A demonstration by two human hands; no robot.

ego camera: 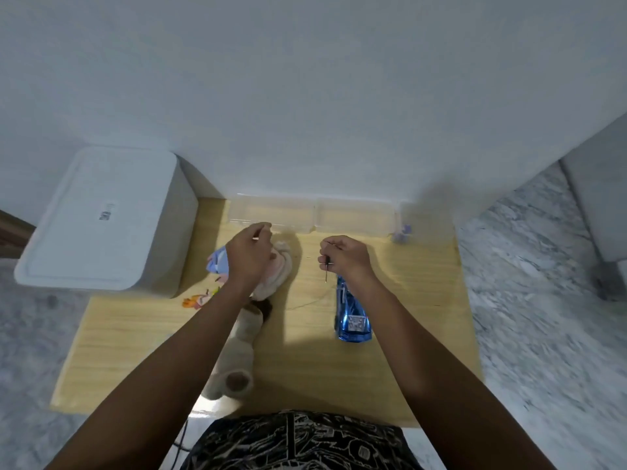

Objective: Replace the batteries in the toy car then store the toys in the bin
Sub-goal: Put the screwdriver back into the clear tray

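A shiny blue toy car [353,317] lies on the wooden table [407,334], partly under my right forearm. My right hand [346,257] grips a small screwdriver [326,269] with its tip pointing down, just beyond the car's far end. My left hand [249,254] hovers with curled fingers over a pink plush toy [276,276]; whether it pinches something tiny I cannot tell. A beige plush toy [237,354] lies under my left forearm. The white lidded bin [101,215] stands at the left.
A clear plastic organiser box [312,213] sits against the wall at the table's far edge. A blue-and-white toy [217,262] and a small orange figure [196,301] lie left of my left hand. A small purple figure [402,232] stands at the far right. Marble floor surrounds the table.
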